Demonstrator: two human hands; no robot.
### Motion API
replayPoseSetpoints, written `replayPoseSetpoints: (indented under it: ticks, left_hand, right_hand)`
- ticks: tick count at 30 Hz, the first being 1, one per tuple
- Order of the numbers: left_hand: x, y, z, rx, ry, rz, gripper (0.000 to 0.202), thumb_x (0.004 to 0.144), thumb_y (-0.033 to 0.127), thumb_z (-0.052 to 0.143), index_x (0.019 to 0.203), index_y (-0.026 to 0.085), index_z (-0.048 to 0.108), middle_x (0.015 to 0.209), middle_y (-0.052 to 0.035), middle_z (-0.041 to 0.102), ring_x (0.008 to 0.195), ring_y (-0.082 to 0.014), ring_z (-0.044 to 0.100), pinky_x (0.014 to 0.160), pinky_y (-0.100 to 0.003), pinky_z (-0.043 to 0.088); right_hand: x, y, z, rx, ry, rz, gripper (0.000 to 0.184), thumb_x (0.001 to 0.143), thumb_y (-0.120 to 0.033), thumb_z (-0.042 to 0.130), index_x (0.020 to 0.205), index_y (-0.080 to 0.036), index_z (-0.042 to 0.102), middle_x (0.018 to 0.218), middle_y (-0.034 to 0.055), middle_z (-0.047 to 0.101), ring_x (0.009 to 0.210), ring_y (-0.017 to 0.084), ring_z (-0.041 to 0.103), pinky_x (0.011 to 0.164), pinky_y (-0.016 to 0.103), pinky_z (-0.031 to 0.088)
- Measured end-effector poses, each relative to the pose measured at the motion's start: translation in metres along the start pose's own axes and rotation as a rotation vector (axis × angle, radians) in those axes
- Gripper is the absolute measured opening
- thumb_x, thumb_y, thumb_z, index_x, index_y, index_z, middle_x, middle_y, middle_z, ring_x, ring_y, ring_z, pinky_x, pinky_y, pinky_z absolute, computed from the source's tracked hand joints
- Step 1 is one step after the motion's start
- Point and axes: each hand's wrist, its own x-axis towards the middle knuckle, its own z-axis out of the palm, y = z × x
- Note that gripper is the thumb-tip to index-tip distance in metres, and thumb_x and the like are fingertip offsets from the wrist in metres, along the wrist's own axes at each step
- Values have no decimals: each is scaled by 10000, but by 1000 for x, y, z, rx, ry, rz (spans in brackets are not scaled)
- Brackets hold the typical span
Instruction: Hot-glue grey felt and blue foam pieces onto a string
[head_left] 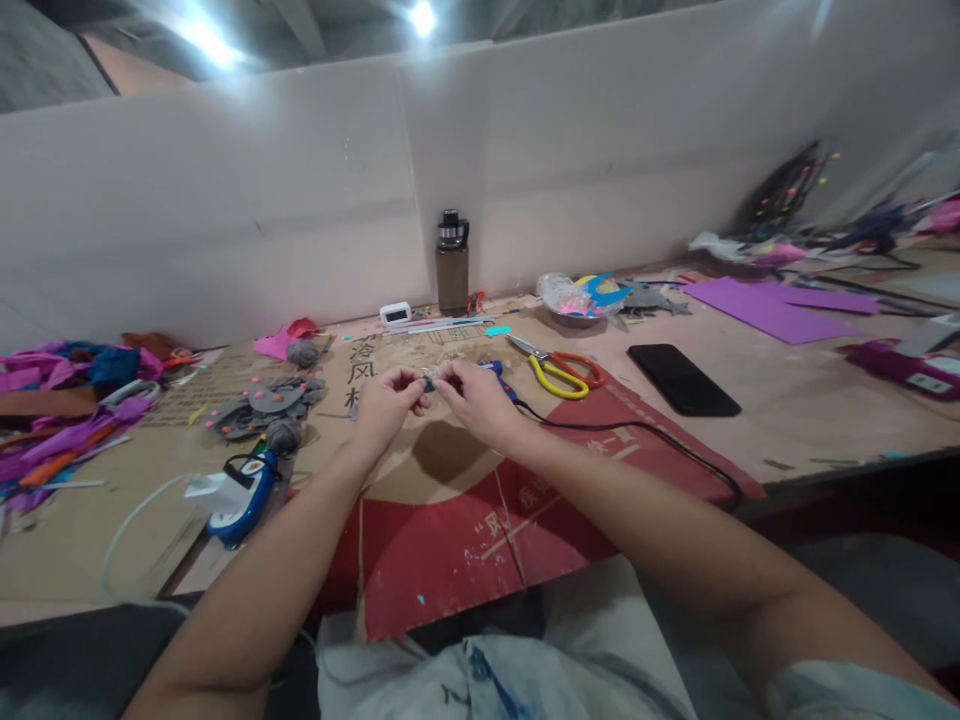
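Above the sheet of printed cardboard [442,490], my left hand [394,395] and my right hand [472,395] meet fingertip to fingertip. Both are closed in a pinch around a small dark piece [429,384], mostly hidden by the fingers; its kind cannot be made out. Just behind my right hand lies a blue tool [507,385] with a black cord [630,428], partly covered by that hand. Scissors [559,370] with one yellow and one red handle rest to its right.
Grey felt-like pieces [266,405] and a blue power strip [247,500] lie left, beside colourful scraps [67,380]. Behind stand a bottle [452,275] and a small white device [395,314]. A bowl [577,318], a phone [682,380] and purple sheets [772,310] are right.
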Motion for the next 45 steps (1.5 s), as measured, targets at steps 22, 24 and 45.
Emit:
replayPoseSetpoints:
  ticks: [22,24,45]
  left_hand:
    - [-3,8,3,-118,-167,-93,304,694,387,731,815,120,650,657,-46,672,574,-126,616,597,-258,508]
    - [-2,7,2,-144,-188,-105,330,673,380,755,851,116,666,695,-51,685,629,-136,639,646,-270,525]
    - [0,7,2,-82,-32,10,207,655,279,745,764,135,645,588,17,581,506,-77,515,523,-216,432]
  right_hand:
    - [2,0,-8,-8,58,18,115,842,-212,533,771,-173,613,727,11,602,686,126,500,682,268,370]
    - [2,1,-10,-14,56,22,117,848,-212,533,766,-173,607,722,9,600,682,126,496,682,268,371]
    - [-1,4,-7,-19,113,-86,101,850,-231,544,771,-179,579,754,17,598,700,133,497,676,274,377]
